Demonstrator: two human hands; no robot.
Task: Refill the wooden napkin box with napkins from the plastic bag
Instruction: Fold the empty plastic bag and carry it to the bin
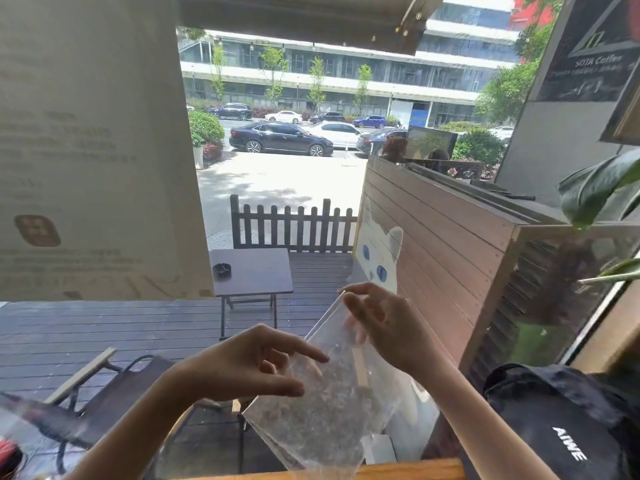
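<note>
A clear plastic bag [322,420] hangs tilted in the air in front of me, and I see no napkins inside it. My right hand [384,327] grips its upper edge, thumb and fingers pinched on the plastic. My left hand [252,365] is beside the bag's left side with fingers spread, the index fingertip touching the plastic. The wooden napkin box is not in view.
A light wooden ledge [398,471] runs along the bottom edge. A black bag [568,424] lies at the lower right. Through the window are a dark folding table [252,271] with an ashtray [221,270], a chair [114,393] and a slatted wooden partition [443,244].
</note>
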